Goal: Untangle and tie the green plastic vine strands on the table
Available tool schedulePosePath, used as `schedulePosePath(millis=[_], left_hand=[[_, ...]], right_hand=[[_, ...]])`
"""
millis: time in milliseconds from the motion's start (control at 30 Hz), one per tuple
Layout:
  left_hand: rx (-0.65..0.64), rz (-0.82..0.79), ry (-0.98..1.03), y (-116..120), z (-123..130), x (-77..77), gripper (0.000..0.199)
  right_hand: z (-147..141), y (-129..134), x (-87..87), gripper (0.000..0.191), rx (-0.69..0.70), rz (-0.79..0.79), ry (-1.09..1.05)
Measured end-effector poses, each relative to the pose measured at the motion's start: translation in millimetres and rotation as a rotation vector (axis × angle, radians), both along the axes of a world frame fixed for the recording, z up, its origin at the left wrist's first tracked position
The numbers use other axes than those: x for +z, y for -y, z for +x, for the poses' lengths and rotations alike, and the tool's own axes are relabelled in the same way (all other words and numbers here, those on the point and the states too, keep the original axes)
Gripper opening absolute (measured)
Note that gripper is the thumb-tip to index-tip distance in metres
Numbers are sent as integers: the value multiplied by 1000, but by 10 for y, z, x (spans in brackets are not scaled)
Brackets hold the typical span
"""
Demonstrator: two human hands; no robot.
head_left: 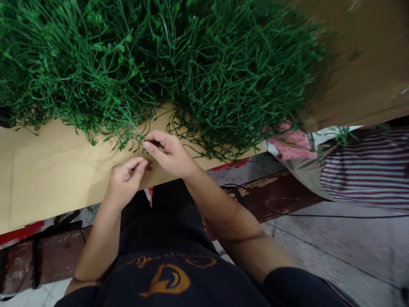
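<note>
A large heap of green artificial plant stems [243, 76] covers the far part of the cardboard-covered table [57, 166]. My right hand [169, 151] is at the near edge of the heap, with thumb and index finger pinched on a thin green stem [138, 132] that runs up into the pile. Just below and to its left, my left hand [128, 177] is closed over the table's front edge, thumb against the curled fingers. Whatever lies between its fingertips is too small to make out. The two hands are close together but apart.
On the right sits a person in a striped garment [367, 166], with a pink and white bag [292, 143] beside the table edge. A brown bench [275, 194] and black cables are below the table. Brown cardboard [364, 72] extends at the upper right.
</note>
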State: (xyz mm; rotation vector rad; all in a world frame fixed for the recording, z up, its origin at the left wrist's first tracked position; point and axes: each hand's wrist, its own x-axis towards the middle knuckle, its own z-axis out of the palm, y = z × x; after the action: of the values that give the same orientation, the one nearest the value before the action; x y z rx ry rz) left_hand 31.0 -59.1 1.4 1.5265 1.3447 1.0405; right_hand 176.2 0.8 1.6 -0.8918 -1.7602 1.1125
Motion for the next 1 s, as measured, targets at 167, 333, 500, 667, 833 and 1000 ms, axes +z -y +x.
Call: schedulePosePath(millis=[167,333,500,667,833,1000], left_hand=[[291,319,-140,-137,-106,89,30],[101,343,-224,-299,-21,-6,38],[49,85,135,-307,106,-109,32],[57,-10,241,-291,153,-47,29],[43,-71,227,-231,82,3,27],[31,-119,242,-139,29,-49,25]], right_hand=[[106,44,-29,29,85,-113,-198],[122,118,-65,30,228,-274,-416],[155,162,-86,32,331,-410,-603],[139,164,-97,36,294,-443,-581],[161,114,-126,38,127,-412,-535],[148,81,-141,38,50,-338,-372]])
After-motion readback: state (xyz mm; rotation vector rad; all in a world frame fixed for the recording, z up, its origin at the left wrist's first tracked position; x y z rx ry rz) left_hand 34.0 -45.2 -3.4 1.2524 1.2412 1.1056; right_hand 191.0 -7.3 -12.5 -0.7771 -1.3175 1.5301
